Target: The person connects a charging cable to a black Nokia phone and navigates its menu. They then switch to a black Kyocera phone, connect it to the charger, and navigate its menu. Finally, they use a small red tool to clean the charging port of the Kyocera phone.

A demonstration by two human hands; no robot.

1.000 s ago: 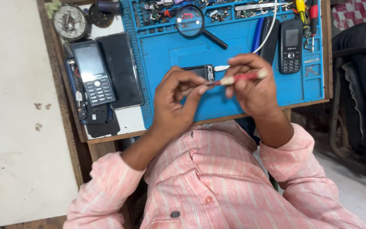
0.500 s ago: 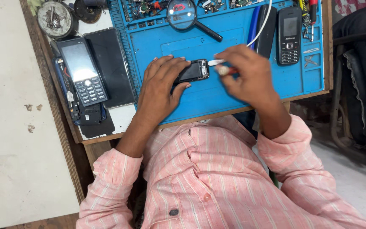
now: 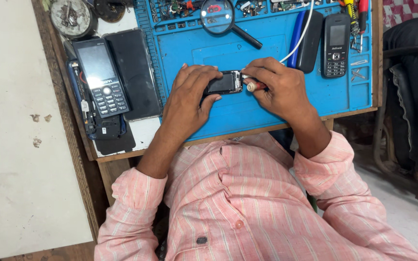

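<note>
Both hands have dropped onto the blue mat (image 3: 267, 108). Left hand (image 3: 189, 99) clamps the small dark phone (image 3: 223, 83) flat mid-mat; right hand (image 3: 279, 89) pinches a red-handled tool (image 3: 256, 86) at its edge. I'd keep steady, light pressure. Magnifying glass (image 3: 217, 17) lies beyond.

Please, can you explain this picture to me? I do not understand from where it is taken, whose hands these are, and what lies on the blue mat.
The camera sits on a person's head and looks down, so you see their pink striped shirt and own two hands. The left hand steadies a small dark phone on the blue work mat. The right hand holds a thin tool with a red and white handle at the phone's edge. Around lie a magnifying glass, a black keypad phone and, left of the mat, another keypad phone.
</note>
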